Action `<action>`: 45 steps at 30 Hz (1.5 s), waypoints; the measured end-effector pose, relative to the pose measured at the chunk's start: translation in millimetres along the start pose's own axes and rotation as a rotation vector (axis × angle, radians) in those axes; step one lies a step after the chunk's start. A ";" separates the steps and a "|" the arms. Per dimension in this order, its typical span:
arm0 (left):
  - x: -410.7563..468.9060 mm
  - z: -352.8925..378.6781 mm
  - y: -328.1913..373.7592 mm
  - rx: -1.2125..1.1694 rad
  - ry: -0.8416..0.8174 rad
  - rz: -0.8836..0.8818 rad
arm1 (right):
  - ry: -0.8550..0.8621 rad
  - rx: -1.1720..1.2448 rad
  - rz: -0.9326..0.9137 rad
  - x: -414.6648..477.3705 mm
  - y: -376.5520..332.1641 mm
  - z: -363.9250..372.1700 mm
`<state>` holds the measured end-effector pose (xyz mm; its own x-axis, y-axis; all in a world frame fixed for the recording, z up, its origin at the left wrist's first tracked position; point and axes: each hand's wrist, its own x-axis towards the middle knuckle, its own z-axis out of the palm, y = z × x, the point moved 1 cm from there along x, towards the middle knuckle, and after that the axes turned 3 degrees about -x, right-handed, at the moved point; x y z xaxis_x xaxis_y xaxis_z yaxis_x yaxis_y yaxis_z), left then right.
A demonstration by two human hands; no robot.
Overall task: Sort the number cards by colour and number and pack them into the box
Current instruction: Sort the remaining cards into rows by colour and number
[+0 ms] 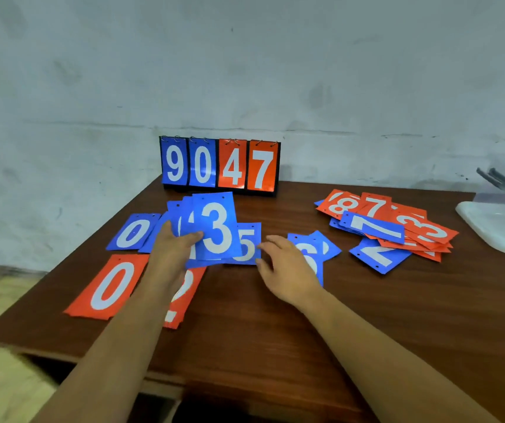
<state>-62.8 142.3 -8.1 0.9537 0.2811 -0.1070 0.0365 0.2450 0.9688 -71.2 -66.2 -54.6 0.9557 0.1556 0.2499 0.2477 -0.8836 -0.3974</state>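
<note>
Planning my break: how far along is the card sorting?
Early. Done: red 0 and blue 0 lie apart. In hand: the left hand holds a fan of blue cards, 3 on top; the right hand is at the blue 5. Left: the mixed pile, and packing the box.

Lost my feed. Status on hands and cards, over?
Left hand grips blue stack, 3 on top. Right hand open, fingers at blue 5 card. Mixed pile unsorted far right. Nothing blocking.

Behind the blue 3 card (217, 228) in my left hand (172, 250), the fanned cards (184, 213) hide their numbers — the plastic box (501, 230) is blurred and cut off by the right edge.
</note>
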 end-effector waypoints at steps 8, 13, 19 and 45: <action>-15.8 -13.4 -8.3 0.077 -0.039 -0.088 | -0.213 -0.184 0.030 -8.5 5.7 10.2; -30.3 5.0 -23.1 0.087 -0.128 -0.091 | -0.205 -0.177 0.157 -34.1 41.8 -23.5; -52.8 28.1 -32.4 0.219 -0.185 -0.026 | 0.065 0.374 0.375 -41.4 9.4 -48.3; -12.5 -16.0 -14.9 0.205 0.089 0.031 | 0.268 0.538 0.606 22.8 -17.0 -18.0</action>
<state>-80.0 150.0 -24.7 0.9257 0.3682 -0.0864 0.0757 0.0434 0.9962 -56.5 -55.6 -26.3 0.8946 -0.4457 0.0323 -0.1875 -0.4399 -0.8783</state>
